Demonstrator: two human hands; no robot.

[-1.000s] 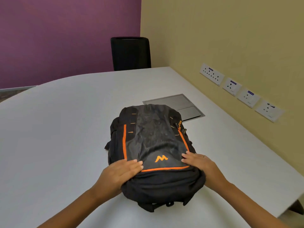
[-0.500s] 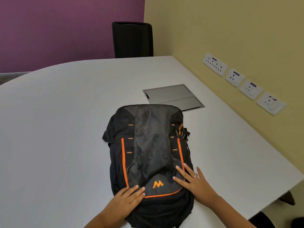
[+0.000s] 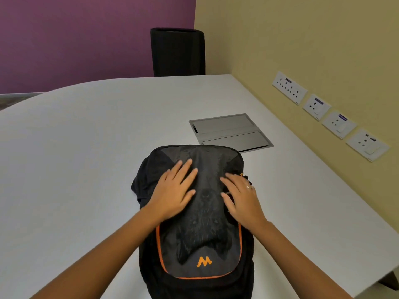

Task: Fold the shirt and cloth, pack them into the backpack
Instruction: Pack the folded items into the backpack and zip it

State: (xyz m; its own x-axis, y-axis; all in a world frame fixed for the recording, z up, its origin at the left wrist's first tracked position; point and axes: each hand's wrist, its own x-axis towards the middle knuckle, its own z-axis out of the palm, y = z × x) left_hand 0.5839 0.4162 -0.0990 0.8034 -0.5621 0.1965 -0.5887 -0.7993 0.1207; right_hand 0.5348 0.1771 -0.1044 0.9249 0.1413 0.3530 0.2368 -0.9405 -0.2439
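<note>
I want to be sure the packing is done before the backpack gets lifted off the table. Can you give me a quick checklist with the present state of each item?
1. Backpack lies flat on the table: ok.
2. No shirt or cloth left out on the table: ok; none in view.
3. Shirt and cloth inside the backpack: cannot tell; its inside is hidden.
4. Zips fully closed: cannot tell; no opening shows on the front panel.
5. Left hand and right hand rest flat on the front panel, gripping nothing: ok.
6. Backpack clear of the table's edge: cannot tell; its near end is cut off.
</note>
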